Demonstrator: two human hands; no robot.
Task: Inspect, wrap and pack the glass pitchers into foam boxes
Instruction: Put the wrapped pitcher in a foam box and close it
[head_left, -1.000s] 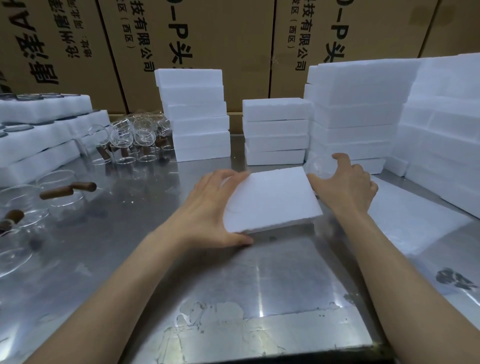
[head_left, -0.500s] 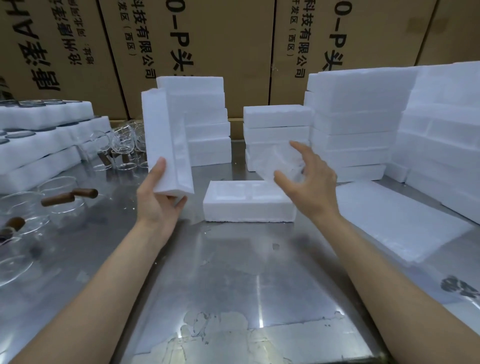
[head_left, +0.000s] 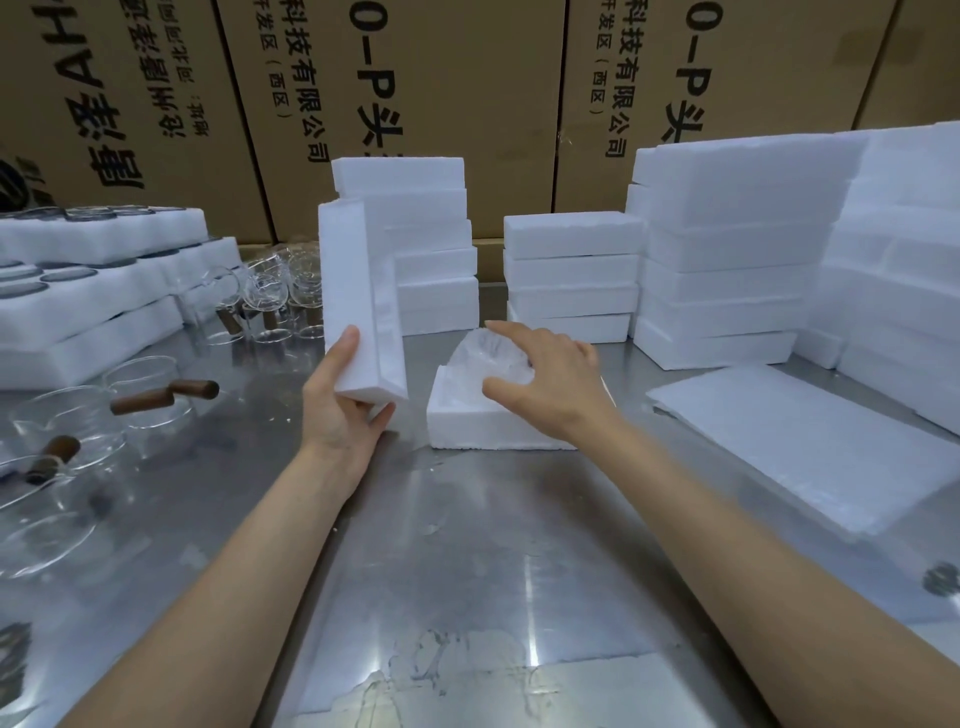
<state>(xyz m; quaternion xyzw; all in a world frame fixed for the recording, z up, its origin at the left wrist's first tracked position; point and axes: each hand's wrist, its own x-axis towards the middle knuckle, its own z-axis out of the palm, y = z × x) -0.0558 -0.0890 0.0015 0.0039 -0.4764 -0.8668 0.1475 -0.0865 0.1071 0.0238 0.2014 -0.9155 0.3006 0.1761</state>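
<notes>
The wrapped clear glass pitcher (head_left: 488, 358) under the open right grip (head_left: 540, 384) sits cocked in the white foam box base (head_left: 467, 426), so it could crack if the white foam lid (head_left: 358, 312) clutched in the left grip (head_left: 343, 410) gets pushed down now.

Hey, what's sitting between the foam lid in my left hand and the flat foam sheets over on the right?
In the head view, the open foam box lies between the foam lid and foam sheets, with the right hand over it.

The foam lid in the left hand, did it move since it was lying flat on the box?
Yes. The left hand now holds the foam lid upright, left of the open foam box on the table, where it lay a second ago.
</notes>
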